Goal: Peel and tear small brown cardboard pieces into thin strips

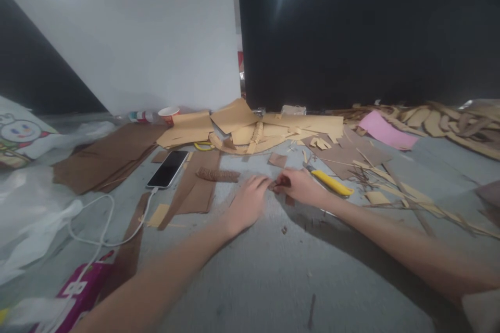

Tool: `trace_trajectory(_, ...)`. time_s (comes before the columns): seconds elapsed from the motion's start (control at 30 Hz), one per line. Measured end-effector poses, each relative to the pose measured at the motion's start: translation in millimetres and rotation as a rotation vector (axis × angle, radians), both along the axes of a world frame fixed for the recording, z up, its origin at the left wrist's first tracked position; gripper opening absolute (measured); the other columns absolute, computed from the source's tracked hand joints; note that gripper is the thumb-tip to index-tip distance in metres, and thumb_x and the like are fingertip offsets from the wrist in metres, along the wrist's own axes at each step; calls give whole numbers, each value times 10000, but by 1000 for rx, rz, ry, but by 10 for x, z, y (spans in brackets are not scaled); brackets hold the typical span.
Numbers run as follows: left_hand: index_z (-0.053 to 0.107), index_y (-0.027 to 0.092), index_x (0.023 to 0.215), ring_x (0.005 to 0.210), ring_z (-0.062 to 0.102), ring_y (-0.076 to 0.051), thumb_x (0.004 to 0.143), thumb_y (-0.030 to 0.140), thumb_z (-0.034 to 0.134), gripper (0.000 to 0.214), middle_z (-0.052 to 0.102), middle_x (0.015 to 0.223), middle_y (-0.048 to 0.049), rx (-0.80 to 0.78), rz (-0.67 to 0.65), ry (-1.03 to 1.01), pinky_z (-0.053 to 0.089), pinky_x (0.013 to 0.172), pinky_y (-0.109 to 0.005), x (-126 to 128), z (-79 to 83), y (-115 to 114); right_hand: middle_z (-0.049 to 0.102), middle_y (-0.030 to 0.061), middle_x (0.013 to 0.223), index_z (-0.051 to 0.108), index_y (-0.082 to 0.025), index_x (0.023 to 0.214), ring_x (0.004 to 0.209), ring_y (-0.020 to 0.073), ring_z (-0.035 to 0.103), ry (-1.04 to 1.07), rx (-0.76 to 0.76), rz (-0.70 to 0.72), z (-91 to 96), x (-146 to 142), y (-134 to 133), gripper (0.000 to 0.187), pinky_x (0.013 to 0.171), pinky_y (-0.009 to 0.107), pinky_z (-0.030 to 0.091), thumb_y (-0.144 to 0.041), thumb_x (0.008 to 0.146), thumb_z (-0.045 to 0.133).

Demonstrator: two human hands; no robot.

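My left hand (248,200) and my right hand (301,186) meet over the grey floor (273,265) in the middle of the view. Both pinch a small dark brown cardboard piece (282,182) between their fingertips. A ridged brown cardboard strip (217,175) lies just left of my left hand. A yellow utility knife (331,182) lies right behind my right hand.
A phone (168,168) on a white cable (102,223) lies to the left, among brown cardboard sheets (109,156). Tan cardboard offcuts (250,127), a pink sheet (385,132), a paper cup (169,113) and thin strips (394,182) lie behind and right. White plastic bags (27,208) sit far left.
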State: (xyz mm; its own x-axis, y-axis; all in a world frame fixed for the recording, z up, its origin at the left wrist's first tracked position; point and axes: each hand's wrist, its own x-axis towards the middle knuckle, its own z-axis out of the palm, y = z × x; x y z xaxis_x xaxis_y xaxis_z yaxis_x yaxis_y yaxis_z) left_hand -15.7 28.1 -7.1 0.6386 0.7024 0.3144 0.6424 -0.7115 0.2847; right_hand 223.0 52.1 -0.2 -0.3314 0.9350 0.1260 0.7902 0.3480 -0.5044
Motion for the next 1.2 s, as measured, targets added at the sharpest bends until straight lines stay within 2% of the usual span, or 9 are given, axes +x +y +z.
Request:
trace_trajectory(0.2,638,164,1421,1445,533,-294,1150,220,473,322,652,1473,-128,-75,50,-59,470,1239,-507,11,-8,18,753,-3,792,763,-231,882,740,184,669,63,-57,-15,-6,-17,-18,131,770,320,371,-340,919,826)
trace_trajectory(0.37,635,182,1384,1395,536,-294,1153,247,497,277,646,1426,-116,-114,60,-56,486,1205,-498,18,54,-2,743,-22,733,764,-229,859,704,170,674,48,-66,3,11,-27,-41,136,834,332,388,-330,946,788)
trace_trajectory(0.53,638,202,1320,1343,532,-298,1129,211,528,221,637,1346,-105,-128,84,-78,493,1177,-503,29,51,-5,738,-8,778,739,-229,876,738,183,702,81,-82,84,76,-30,-70,160,834,323,425,-343,987,758)
trace_trajectory(0.7,629,209,1308,1316,523,-304,1105,196,578,210,613,1306,-104,-121,96,-82,492,1167,-512,33,32,-5,742,22,920,706,-229,864,838,198,713,104,48,148,73,-25,-53,185,910,352,462,-335,1014,731)
trace_trajectory(0.8,634,214,1217,1274,536,-295,1087,178,609,138,609,1265,-93,-131,106,-116,504,1139,-500,37,25,5,749,18,868,685,-235,879,815,202,705,141,53,184,59,-25,-44,183,869,346,482,-327,1035,706)
trace_trajectory(0.87,620,214,1168,1244,551,-284,1072,156,628,112,615,1243,-85,-136,124,-163,512,1110,-484,38,13,21,751,3,819,679,-243,895,801,204,700,138,71,188,47,-23,-43,178,916,369,487,-327,1052,685)
trace_trajectory(0.93,604,212,1125,1208,574,-270,1066,131,631,104,631,1202,-75,-145,138,-219,521,1071,-455,33,-4,43,753,1,811,675,-251,915,818,212,696,120,116,177,29,-19,-43,167,981,400,478,-336,1059,673)
trace_trajectory(1.1,597,215,1012,1076,631,-233,1071,92,588,137,645,1060,-43,-166,130,-276,537,966,-386,11,-18,77,778,39,981,689,-246,1101,886,230,689,89,238,214,6,10,-46,84,1053,439,427,-298,1081,626)
trace_trajectory(1.2,615,218,1013,1097,638,-238,1068,94,588,137,666,1071,-46,-126,119,-239,542,989,-398,9,-8,71,769,40,1010,713,-242,1041,967,230,686,13,342,304,11,49,-47,163,1039,425,380,-259,1120,572)
